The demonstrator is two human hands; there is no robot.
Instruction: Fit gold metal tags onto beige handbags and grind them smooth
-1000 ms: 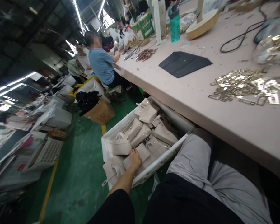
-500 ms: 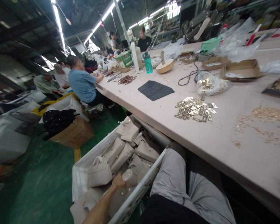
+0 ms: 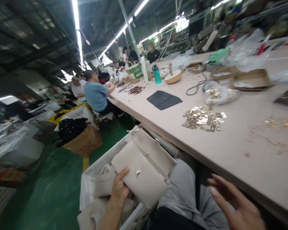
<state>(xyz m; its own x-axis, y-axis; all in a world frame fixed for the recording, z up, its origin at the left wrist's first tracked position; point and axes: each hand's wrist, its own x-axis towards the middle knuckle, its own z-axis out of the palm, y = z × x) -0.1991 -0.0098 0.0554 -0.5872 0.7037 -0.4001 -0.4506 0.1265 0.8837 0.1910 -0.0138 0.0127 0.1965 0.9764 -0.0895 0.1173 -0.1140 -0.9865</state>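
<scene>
Two hands are showing: the left hand (image 3: 120, 190) is grasping a beige bag (image 3: 142, 171) near its edge, thumb pressing on the front, while the right hand (image 3: 238, 204) is hovering released, fingers apart, to the bag's right. The bag is tilting between the hands, over the white crate (image 3: 95, 165), where other beige bags (image 3: 105, 185) are lying beside the left hand. Beyond the right hand, gold-coloured metal pieces (image 3: 203, 119) are resting on the worktop (image 3: 230, 153), with a black sheet (image 3: 164, 100) lying farther left
</scene>
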